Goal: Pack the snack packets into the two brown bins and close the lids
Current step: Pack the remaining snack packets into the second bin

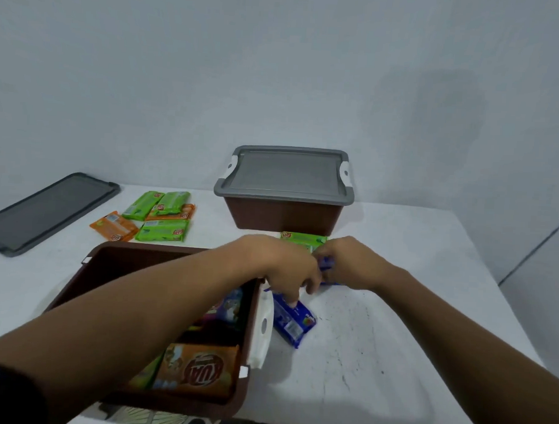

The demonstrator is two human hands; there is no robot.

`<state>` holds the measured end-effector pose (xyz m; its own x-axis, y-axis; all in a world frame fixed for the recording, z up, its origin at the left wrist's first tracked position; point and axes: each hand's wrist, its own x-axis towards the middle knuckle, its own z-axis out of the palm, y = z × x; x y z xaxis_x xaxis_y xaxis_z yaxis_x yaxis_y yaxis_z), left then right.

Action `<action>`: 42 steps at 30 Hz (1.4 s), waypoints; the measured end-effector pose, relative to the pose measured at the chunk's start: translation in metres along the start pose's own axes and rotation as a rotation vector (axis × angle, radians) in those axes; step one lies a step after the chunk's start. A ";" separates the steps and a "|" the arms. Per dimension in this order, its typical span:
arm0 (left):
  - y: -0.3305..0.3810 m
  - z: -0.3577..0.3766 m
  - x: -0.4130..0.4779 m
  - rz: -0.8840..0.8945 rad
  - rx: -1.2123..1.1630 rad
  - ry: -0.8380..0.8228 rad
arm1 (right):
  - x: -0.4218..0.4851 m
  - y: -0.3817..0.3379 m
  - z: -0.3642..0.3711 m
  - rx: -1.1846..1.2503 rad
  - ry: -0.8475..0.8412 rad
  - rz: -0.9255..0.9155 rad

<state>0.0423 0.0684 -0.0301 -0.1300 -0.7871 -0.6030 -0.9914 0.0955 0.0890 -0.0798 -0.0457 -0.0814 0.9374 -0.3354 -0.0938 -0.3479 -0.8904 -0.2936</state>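
Behind, a grey wall (278,67) backs the white table (394,329) and lidded bin (283,215).

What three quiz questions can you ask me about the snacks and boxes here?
1. True or false: the far brown bin has its grey lid on.
2. Pick one: where does the loose lid lie? A, on top of the far bin. B, on the table, left of the open near bin. C, on the floor.
3. Fill the gap: the packet lying on the table just right of the near bin is ____ in colour.

Key: 1 true; 2 B; 3 blue.
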 end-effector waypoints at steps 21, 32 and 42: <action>0.009 -0.005 0.027 0.002 0.059 0.003 | 0.006 0.022 0.002 0.038 0.040 0.033; -0.016 -0.039 -0.018 0.006 -0.428 0.354 | 0.006 0.015 -0.027 0.303 0.162 0.145; -0.052 -0.025 -0.081 -0.092 -0.393 0.375 | 0.003 -0.024 -0.051 0.270 0.126 0.116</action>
<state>0.1049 0.1123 0.0339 0.0415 -0.9515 -0.3047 -0.9097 -0.1621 0.3822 -0.0697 -0.0412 -0.0263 0.8764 -0.4808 -0.0275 -0.4202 -0.7355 -0.5315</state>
